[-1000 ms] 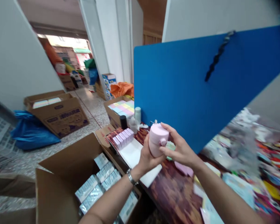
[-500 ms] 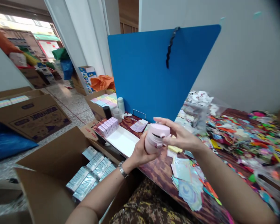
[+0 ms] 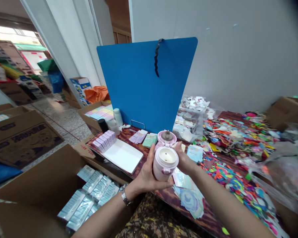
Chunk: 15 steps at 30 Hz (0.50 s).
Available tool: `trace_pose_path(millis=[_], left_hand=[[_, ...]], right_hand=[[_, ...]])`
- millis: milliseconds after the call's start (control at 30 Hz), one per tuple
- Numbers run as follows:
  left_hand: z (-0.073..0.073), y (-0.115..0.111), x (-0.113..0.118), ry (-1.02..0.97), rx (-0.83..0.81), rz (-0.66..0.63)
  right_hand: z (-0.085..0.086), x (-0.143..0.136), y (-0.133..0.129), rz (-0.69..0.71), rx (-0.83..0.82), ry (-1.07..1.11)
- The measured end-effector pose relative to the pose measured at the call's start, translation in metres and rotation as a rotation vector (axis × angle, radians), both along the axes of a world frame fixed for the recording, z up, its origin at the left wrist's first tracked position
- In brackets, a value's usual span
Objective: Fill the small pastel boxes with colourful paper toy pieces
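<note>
A pink cup (image 3: 164,168) is held upright over the table, its hinged lid (image 3: 167,137) swung up on the far side and its pale spout top facing up. My left hand (image 3: 147,175), with a metal watch on the wrist, wraps round the cup's left side and base. Behind the cup's right side is my right hand (image 3: 183,159), near the lid; its fingertips are partly hidden. Left of the cup lie a white tray (image 3: 123,155), a row of small lilac boxes (image 3: 104,141) and stacks of purple cards (image 3: 138,136) and green cards (image 3: 149,140).
A blue board (image 3: 149,86) stands behind the cup. Colourful small pieces (image 3: 228,135) and a plastic bag (image 3: 288,172) cover the right side. An open carton (image 3: 37,178) with wrapped packs (image 3: 89,191) is at lower left. Holographic sheets (image 3: 191,201) lie near the front edge.
The cup's lid has gone from closed to swung open, and the cup sits slightly lower. My right hand has shifted from the lid's side to behind the cup. The view has turned right.
</note>
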State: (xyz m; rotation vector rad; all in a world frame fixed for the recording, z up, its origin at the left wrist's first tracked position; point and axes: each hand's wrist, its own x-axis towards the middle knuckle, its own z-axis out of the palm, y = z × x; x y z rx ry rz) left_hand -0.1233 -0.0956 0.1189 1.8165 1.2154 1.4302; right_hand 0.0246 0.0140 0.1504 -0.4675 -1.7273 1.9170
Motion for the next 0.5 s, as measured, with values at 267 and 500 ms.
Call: trace_pose_path(millis=[267,500], left_hand=[[0.001,0.008,-0.002,-0.002,-0.011,0.039],[0.054,0.029,-0.026,0.178,0.438,0.061]], right_hand=[[-0.032,0.008,0.004,-0.109,0.001,-0.047],[-0.068,0.039,-0.017,-0.334,-0.061,-0.146]])
